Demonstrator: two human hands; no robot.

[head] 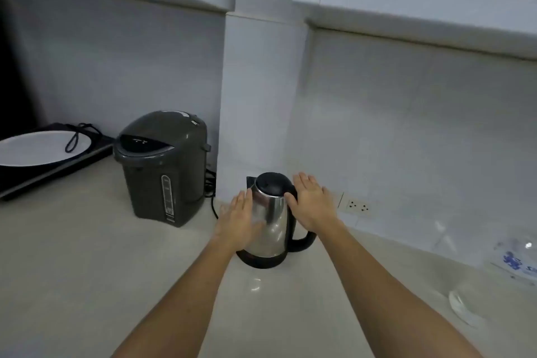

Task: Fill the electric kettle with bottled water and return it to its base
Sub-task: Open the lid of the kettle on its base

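- Pale tabletop nearest, two bare forearms reaching forward across it toward the kettle.
- Low at the right edge, a clear plastic water bottle lying on the tabletop, cut off by the frame; blue print on the label unreadable, cap and fill level not visible.
- Just in front of that, a faint curved glassy shape, too blurred to identify.
- Left hand flat and spread wide, palm against or just beside the steel wall of the electric kettle; contact uncertain, nothing clasped.
- Right hand likewise spread, fingers straight, over the top of the black handle; no grip closed on anything.
- Kettle upright on its black base, lid down, near the wall column.
- Judged as the opening step: kettle still seated and unfilled, bottle untouched.
- Next move probably calls for curling the right hand round the handle, lifting straight up off the base, then opening the lid.
- Water level inside hidden by the lid; handle partly hidden by the right hand.
- Further left, a grey hot-water dispenser, cord trailing behind it.
- Far left, a white plate on a dark slab, cropped.
- On the wall at right, a socket.
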